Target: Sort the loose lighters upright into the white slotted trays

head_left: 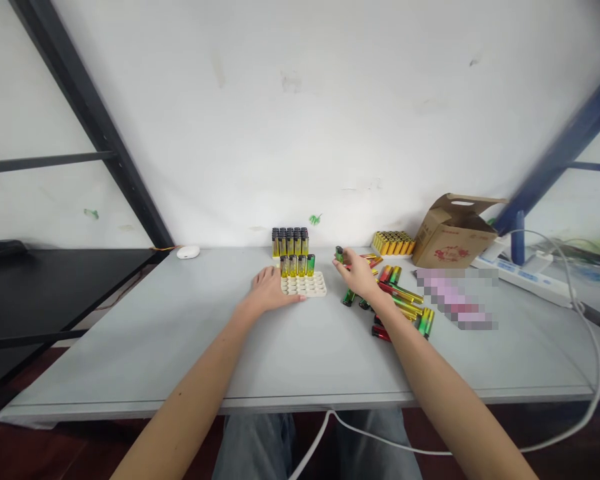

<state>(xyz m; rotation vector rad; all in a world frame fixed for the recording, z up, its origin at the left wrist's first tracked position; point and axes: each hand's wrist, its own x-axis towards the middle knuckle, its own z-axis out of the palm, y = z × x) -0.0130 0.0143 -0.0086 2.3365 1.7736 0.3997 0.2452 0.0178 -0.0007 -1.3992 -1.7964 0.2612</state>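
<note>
- White holed tray (314,288), centre of the frame: four upright lighters (293,266) stand along its far side, three yellow and a green one at the right end; the nearer holes lie bare
- Left hand (269,290), left of centre: spread wide, thumb along the tray's front edge, fingers round its left end
- Right hand (357,272), right of centre: thumb and fingers pinched on a green lighter (339,254), near the tray but apart
- Packed dark-topped lighters (290,242), just behind the tray: upright in rows
- Loose lighters (405,303), right of centre: red, green and gold, heaped about the right forearm
- Block of upright yellow cylinders (393,244), farther right, beside a cardboard box (453,237), flap raised, contents hidden
</note>
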